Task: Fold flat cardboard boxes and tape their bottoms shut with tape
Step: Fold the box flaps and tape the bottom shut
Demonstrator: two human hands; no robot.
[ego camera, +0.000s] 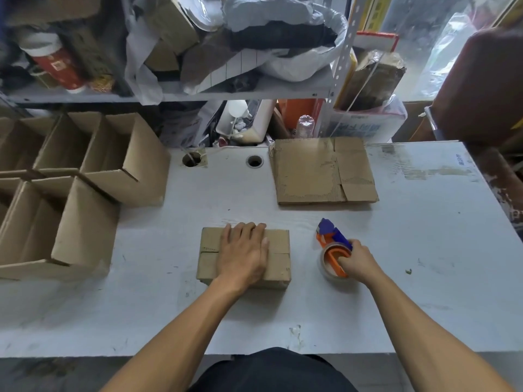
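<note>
A: Where is the box (pixel 244 257) right now?

B: Bottom up on the table (pixel 424 250), near the front edge. Its flaps are folded in and meet along a seam across the middle. No tape shows on that seam yet.

A: And the hands?

B: The left hand (pixel 245 251) lies flat on the flaps, fingers straight, pressing them down. Nothing is clenched there. The right hand (pixel 357 261) has its grip closed round the tape dispenser (pixel 333 248), which rests on the table just beside the box.

A: How will the box handle?

B: Light and hollow, I judge. The panels are stiff, but the flaps will likely spring up if the palm lifts. Best keep pressure beside the seam, leaving the seam itself bare for the tape.

A: Risks?

B: An empty box could slide on the smooth tabletop when the tape is pulled across it.

A: What else is around?

B: Flat cardboard (pixel 325 171) lies farther back, well apart. Finished open boxes (pixel 85 188) stand in a cluster at the left.
</note>
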